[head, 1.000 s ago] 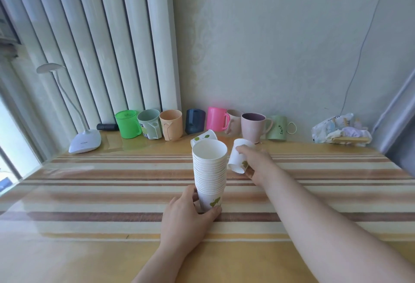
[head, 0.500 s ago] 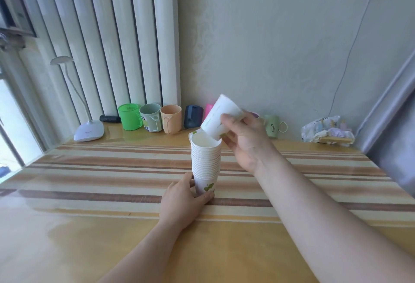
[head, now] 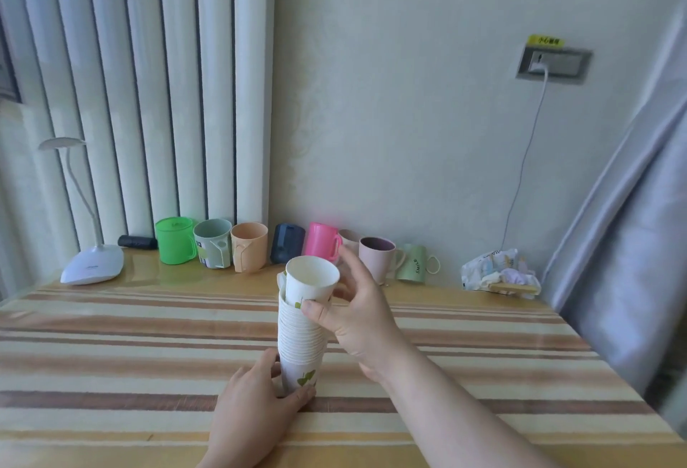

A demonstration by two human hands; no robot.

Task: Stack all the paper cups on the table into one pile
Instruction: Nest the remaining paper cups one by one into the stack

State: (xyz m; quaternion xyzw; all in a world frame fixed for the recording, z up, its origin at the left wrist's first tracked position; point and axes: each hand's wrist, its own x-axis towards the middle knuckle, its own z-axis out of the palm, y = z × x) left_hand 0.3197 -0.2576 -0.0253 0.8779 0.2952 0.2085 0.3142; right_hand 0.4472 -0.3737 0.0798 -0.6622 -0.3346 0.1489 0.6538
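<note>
My left hand (head: 252, 404) wraps around the bottom of the stack of paper cups (head: 299, 341), thumb on the near side and fingers round the far side, holding it upright on the striped table (head: 130, 348). The stack stands near the middle of the table, and its lowest cup shows a green leaf print.

My right hand (head: 357, 315) grips the top cup (head: 311, 280) between thumb and fingers. That cup sits partly inside the mouth of the stack, tilted a little toward the right, its open rim facing up and its base already below the stack's upper edge. Just behind it another paper rim peeks out on the left; I cannot tell whether it belongs to the stack or to a separate cup.

Along the wall at the back stands a row of mugs: a green one (head: 174, 240), a grey-green one, a peach one, a dark blue one, a pink one (head: 321, 240) and more to the right. A white desk lamp (head: 93, 263) sits at the far left, and a crumpled bag (head: 494, 272) at the far right.
</note>
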